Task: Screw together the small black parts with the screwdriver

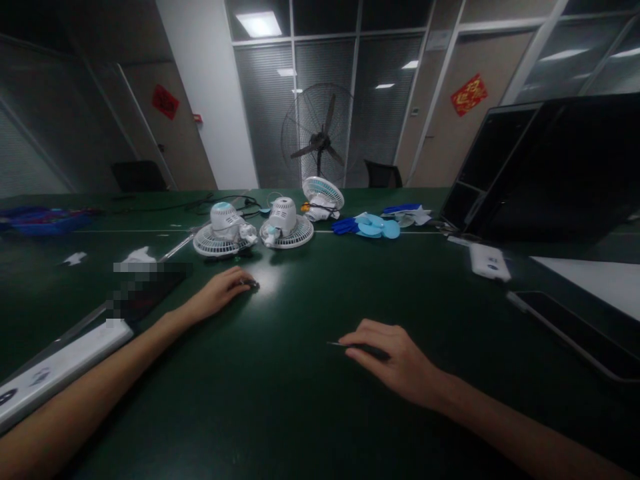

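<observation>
My left hand (226, 291) rests low over the green table, fingers pinched on a small dark metallic piece (253, 284) too small to name. Closer to me, my right hand (395, 360) is closed around a small screwdriver (374, 351), its thin shaft pointing left and its dark handle partly hidden by the fingers. Beyond my left hand, two white fan heads (226, 230) (287, 230) lie grille-down, motor housings up. Behind them a third small white fan (323, 198) leans with its grille tilted up. Light-blue fan blades (379, 226) lie to the right, on blue gloves (345, 226).
A black monitor (555, 167) stands at the right, with a phone (575, 333) and a white box (489, 262) before it. A long white case (65, 370) lies beside my left forearm. A blue tray (45, 220) sits far left, and a big floor fan (320, 137) stands behind the table.
</observation>
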The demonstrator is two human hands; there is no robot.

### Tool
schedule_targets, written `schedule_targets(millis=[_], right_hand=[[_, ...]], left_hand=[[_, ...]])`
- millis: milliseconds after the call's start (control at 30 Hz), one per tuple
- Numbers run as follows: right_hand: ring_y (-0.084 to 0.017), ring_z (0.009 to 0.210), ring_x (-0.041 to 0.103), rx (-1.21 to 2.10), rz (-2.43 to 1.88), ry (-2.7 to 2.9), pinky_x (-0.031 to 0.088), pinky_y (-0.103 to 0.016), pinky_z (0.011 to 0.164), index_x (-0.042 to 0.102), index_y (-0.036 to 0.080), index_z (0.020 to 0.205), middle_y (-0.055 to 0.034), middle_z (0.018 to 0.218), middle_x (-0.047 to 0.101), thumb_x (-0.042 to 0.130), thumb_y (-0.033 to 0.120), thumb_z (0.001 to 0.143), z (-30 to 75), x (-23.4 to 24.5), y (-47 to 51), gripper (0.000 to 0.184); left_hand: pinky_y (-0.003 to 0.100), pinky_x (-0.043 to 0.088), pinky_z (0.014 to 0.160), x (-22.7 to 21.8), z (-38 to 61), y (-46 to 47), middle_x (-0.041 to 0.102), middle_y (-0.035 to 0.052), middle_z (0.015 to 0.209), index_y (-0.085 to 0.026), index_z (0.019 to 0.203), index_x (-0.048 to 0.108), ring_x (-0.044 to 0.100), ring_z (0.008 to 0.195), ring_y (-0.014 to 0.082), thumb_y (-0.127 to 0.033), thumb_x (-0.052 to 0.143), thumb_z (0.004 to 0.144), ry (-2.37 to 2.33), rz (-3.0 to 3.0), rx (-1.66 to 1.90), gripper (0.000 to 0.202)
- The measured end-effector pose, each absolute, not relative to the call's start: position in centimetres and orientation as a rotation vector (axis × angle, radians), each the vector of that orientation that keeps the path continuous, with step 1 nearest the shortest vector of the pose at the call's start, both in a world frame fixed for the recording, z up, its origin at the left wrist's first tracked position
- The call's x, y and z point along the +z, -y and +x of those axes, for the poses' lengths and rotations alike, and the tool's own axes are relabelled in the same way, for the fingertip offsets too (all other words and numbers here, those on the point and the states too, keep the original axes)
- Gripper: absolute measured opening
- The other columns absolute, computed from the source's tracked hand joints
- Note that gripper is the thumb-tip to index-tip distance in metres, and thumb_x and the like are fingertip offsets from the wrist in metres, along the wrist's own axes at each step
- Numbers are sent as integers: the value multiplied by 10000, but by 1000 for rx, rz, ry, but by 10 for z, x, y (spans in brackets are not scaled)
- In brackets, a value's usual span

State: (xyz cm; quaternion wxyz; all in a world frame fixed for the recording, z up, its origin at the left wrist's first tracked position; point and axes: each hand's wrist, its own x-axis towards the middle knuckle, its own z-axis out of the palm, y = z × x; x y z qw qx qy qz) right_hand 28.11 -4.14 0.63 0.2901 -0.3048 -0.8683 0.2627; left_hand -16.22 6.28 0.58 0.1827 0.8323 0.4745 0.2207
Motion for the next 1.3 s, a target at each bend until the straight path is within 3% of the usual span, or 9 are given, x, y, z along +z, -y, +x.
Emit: schedule_targets(millis=[267,400,533,700,1033,1300], right_hand=[[-169,908,695,732,-800,2315,556,-285,767,729,232,1267,-46,1078,719,589,293,1091,282,7,41,233],[-170,934,691,742,-820,2331,557,-288,790,722,241,1284,-42,1106,714,597,282,1088,283,5,40,236],[-172,931,687,715,-813,2336,555,-294,799,721,233,1285,-45,1095,714,593,283,1090,282,5,40,239],[-172,940,692,734,-785,2326,555,-288,800,726,222,1271,-48,1094,718,617,276,1078,282,5,39,228],[-168,931,694,742,-782,2328,556,-286,788,726,222,1270,-48,1091,717,613,265,1080,282,4,39,225],[-163,918,695,731,-794,2336,555,-274,773,727,221,1269,-49,1084,719,603,287,1086,282,6,40,230]], left_hand=[[369,579,838,4,-228,-89,741,127,1134,-210,1158,747,711,920,275,-729,642,810,-1682,2173,698,634],[377,585,810,7,-239,-94,776,122,1027,-218,974,787,736,898,305,-734,701,730,-1813,2126,671,577],[377,578,825,8,-246,-98,784,113,1000,-231,880,797,740,907,318,-656,719,746,-1882,2121,568,452],[349,584,803,7,-254,-97,790,103,1045,-209,1020,803,745,927,303,-602,733,774,-1864,2058,523,469],[354,579,808,16,-217,-87,804,98,1081,-189,1057,789,743,916,296,-614,701,822,-1827,2050,868,494],[389,570,849,-5,-202,-91,779,108,1103,-196,1055,773,724,943,284,-557,624,924,-1753,2295,875,412]])
